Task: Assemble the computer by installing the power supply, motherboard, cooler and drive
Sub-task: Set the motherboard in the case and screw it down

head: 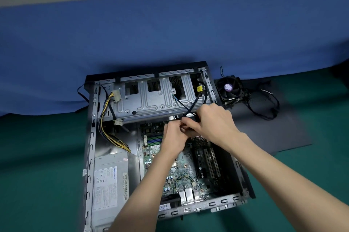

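Note:
An open computer case (90, 137) lies flat on the table. The grey power supply (111, 179) sits in its near left corner, and the green motherboard (181, 171) lies to the right of it. My left hand (173, 137) and my right hand (213, 120) meet over the motherboard's far edge, just below the metal drive cage (151, 99). Both pinch a dark cable (190, 108) that loops down from the cage's right end. What the fingertips hold is hidden. The cooler (229, 88), a black fan with a purple hub, rests outside the case at the right.
Yellow and black power leads (105, 111) with white plugs run from the power supply up the case's left side. A dark side panel (273, 130) lies on the green table right of the case, with loose black wires (268, 107) on it. A blue cloth (151, 33) hangs behind.

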{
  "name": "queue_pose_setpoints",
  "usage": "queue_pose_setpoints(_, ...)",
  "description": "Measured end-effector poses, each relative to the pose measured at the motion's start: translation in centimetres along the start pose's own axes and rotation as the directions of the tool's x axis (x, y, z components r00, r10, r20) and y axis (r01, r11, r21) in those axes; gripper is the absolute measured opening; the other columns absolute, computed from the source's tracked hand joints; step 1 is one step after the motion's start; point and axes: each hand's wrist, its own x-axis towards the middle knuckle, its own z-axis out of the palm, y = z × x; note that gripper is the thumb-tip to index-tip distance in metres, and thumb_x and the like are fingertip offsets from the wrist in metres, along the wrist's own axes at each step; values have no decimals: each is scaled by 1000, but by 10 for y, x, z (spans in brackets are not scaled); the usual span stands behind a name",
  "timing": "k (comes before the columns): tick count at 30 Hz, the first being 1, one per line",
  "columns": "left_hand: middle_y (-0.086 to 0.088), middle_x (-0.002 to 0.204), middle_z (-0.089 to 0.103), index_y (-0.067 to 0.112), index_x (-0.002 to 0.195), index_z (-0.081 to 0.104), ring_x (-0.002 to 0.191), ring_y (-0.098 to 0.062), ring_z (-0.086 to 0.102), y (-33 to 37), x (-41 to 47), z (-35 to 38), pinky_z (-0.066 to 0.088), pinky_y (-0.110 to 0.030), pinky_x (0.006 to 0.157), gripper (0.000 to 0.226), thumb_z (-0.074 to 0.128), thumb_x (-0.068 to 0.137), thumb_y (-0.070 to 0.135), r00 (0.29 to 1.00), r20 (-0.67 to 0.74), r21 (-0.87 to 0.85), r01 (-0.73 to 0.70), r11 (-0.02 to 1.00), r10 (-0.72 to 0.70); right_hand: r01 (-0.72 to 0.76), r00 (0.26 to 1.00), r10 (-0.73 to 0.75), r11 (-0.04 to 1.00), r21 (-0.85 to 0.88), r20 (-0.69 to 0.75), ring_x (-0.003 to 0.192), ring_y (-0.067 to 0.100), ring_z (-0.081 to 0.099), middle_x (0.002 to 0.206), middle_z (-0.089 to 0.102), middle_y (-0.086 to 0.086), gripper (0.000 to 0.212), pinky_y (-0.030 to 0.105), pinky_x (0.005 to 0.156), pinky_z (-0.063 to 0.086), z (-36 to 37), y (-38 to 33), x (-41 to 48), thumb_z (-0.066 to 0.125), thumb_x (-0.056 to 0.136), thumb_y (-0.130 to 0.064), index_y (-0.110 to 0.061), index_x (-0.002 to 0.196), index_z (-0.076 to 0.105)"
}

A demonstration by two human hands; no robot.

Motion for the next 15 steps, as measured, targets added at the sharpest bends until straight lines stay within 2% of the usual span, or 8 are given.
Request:
queue_pose_setpoints(2,-6,83,69,2,89,70,84,-24,66,1,1,0,57,-38,78,26,53,81,-16,1000,7,-19,-3,1000,4,54,998,-54,998,12,-24,68,30,49,67,48,1,48,34,59,32,-2,2,0,61,82,-58,-15,74,44)
queue_pose_setpoints(4,0,77,68,12,79,68,83,-22,67,1,-1,-3,57,-34,76,36,49,80,-19,999,28,-51,-28,998,30,140,990,-141,988,64,9,77,33,58,77,58,6,34,35,59,34,-1,3,-3,65,85,-43,-14,92,48)
queue_pose_setpoints(6,10,69,67,22,69,66,72,-5,65,3,-3,-4,53,-17,63,45,52,76,-20,997,71,-86,-37,996,43,137,991,-137,986,97,2,79,33,58,76,53,6,31,35,59,34,1,2,-3,62,88,-40,-14,86,44)
queue_pose_setpoints(7,10,69,68,21,70,68,67,-2,62,2,-4,-2,49,-15,58,41,56,76,-18,997,80,-76,-16,997,22,107,994,-106,991,82,-13,76,33,56,74,49,4,34,35,59,33,2,1,-1,59,89,-42,-15,80,41)
queue_pose_setpoints(9,-3,78,71,9,79,71,74,-11,64,2,-3,1,53,-25,63,27,58,78,-15,998,63,-45,5,999,-2,50,998,-50,999,20,-28,69,29,48,70,42,1,44,34,59,31,1,-1,1,58,86,-50,-17,69,35)
queue_pose_setpoints(11,-11,80,70,3,77,68,80,-21,65,2,-1,1,54,-38,71,22,54,80,-14,999,26,-37,-20,999,21,70,997,-69,998,9,-20,66,29,48,68,42,0,44,33,57,31,1,0,1,63,82,-50,-17,70,38)
queue_pose_setpoints(13,-3,74,69,13,74,65,73,-13,64,2,0,-1,54,-35,69,30,54,80,-14,999,-11,-52,-38,998,38,134,991,-135,988,71,4,72,32,54,70,47,1,34,34,57,33,3,3,-1,66,84,-40,-14,86,45)
queue_pose_setpoints(15,8,69,67,23,70,63,69,-3,63,3,-1,-2,54,-24,65,43,54,76,-19,999,-13,-85,-40,996,39,135,991,-136,983,122,0,70,30,48,69,46,1,33,35,58,30,5,4,-3,63,88,-38,-13,85,42)
